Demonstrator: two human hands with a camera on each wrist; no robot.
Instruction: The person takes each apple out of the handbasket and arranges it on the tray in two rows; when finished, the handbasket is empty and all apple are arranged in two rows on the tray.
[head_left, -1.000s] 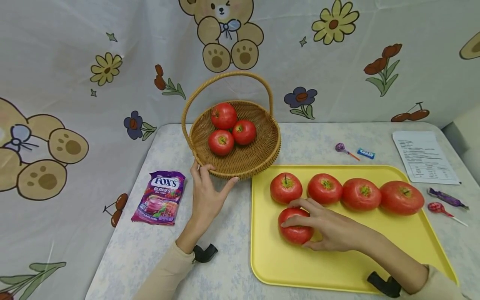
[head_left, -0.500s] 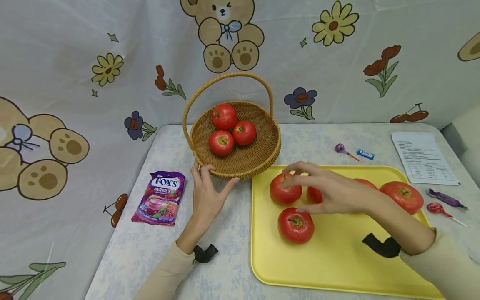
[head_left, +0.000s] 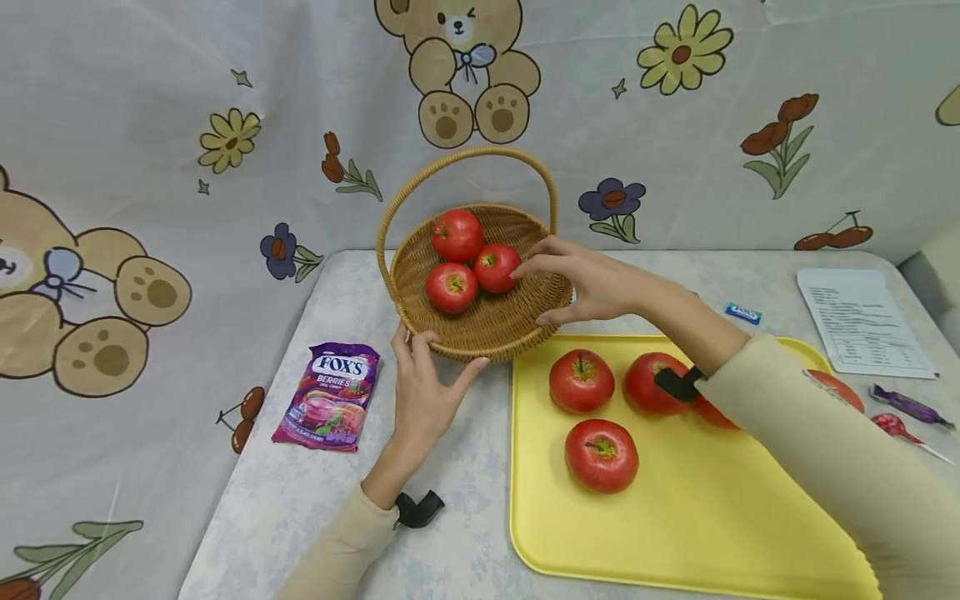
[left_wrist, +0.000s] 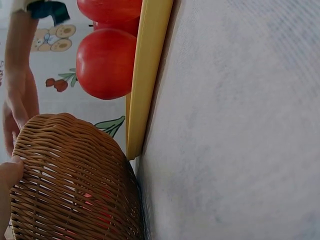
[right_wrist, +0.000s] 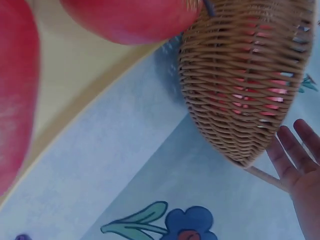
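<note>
A brown wicker basket (head_left: 517,321) with an arched handle holds three red apples (head_left: 451,288). My left hand (head_left: 426,400) grips its front left rim, fingertips over the edge; in the left wrist view the thumb (left_wrist: 11,172) presses the wicker. My right hand (head_left: 592,279) reaches over the basket's right rim with nothing held, its fingers spread near the rightmost apple in the basket. In the right wrist view its fingers (right_wrist: 295,150) look mostly straight beside the rim. Several apples (head_left: 582,381) sit on a yellow tray (head_left: 675,533), some partly behind the right forearm.
A purple candy bag (head_left: 330,397) lies left of the left hand. Beyond the tray are a blue wrapped candy (head_left: 743,313), a printed sheet (head_left: 866,321), a purple wrapped candy (head_left: 911,407) and a red lollipop (head_left: 892,427). A patterned curtain (head_left: 315,67) hangs behind the table.
My right hand has let go of the front apple on the tray and moved up and left to the basket's right rim. The left hand stays on the basket.
</note>
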